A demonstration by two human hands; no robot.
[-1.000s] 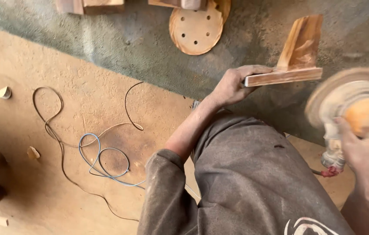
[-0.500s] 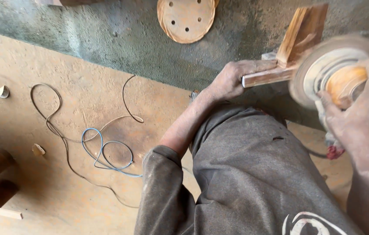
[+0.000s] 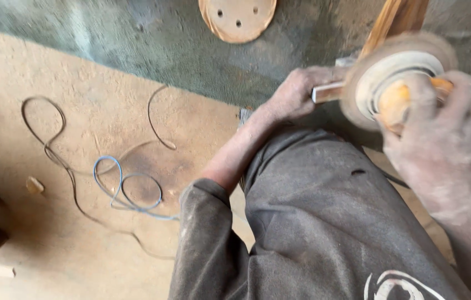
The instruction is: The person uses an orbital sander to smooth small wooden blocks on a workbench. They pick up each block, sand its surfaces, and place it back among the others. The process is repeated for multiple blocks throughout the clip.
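From the head camera, a tan round sanding disc (image 3: pixel 237 18) with small holes lies on the grey-green floor at the top edge. The left hand (image 3: pixel 296 94) is curled tight around one end of a wooden piece (image 3: pixel 394 19), whose upper arm slants up and right out of view. The right hand (image 3: pixel 435 141) wraps an orange disc sander (image 3: pixel 394 83), blurred, its pad against the wood. A blue cable (image 3: pixel 127 186) loops on the sawdust-covered floor (image 3: pixel 52 250), with open room to the left.
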